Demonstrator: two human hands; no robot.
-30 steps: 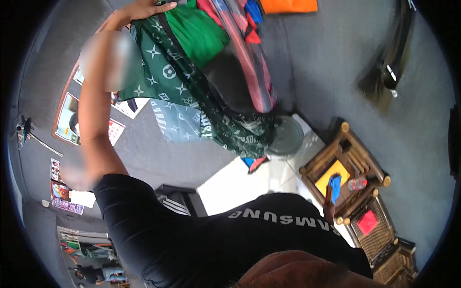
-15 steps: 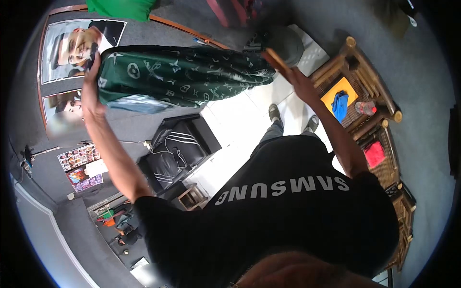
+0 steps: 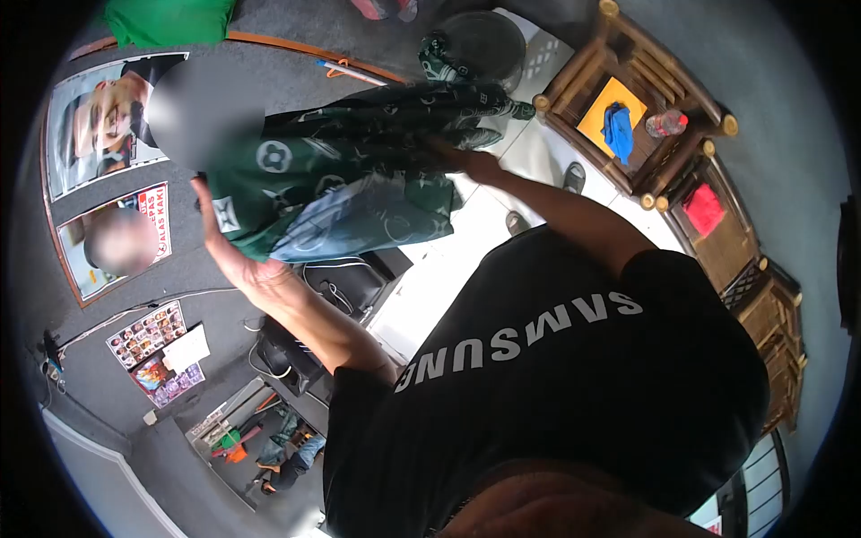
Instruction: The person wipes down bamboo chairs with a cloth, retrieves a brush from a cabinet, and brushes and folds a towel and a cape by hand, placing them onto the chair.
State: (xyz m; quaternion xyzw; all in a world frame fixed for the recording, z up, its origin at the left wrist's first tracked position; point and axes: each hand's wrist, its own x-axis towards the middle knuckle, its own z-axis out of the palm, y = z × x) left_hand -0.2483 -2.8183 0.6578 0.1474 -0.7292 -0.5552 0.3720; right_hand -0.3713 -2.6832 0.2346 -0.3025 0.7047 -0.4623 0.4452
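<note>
While the left forearm is angling from the lower middle of the frame toward the upper left, the left hand (image 3: 244, 264) is resting under the near left end of a dark green patterned cloth (image 3: 359, 161), its thumb standing straight and apart along the edge; the fingers are hiding beneath the fabric, so how far they are closing cannot be told. From the right, the other forearm is running level and slightly upward, elbow bent, and the right hand (image 3: 465, 161) is meeting the cloth near the top centre, its fingers lying in shadow against the folds, too dark to show whether they are gripping. The cloth is spanning the space between the hands across the upper middle of the frame, and a pale blue-grey panel is showing along its lower side. Below, a black shirt (image 3: 556, 403) is filling the lower centre. Beyond the right hand, a round bin (image 3: 489, 40) is standing at the top, and toward the upper right a bamboo table (image 3: 569, 85) is carrying a yellow sheet (image 3: 592, 115), a blue cloth (image 3: 617, 134) and a red-capped bottle (image 3: 664, 124). Two posters (image 3: 108, 130) are hanging at the upper left.
</note>
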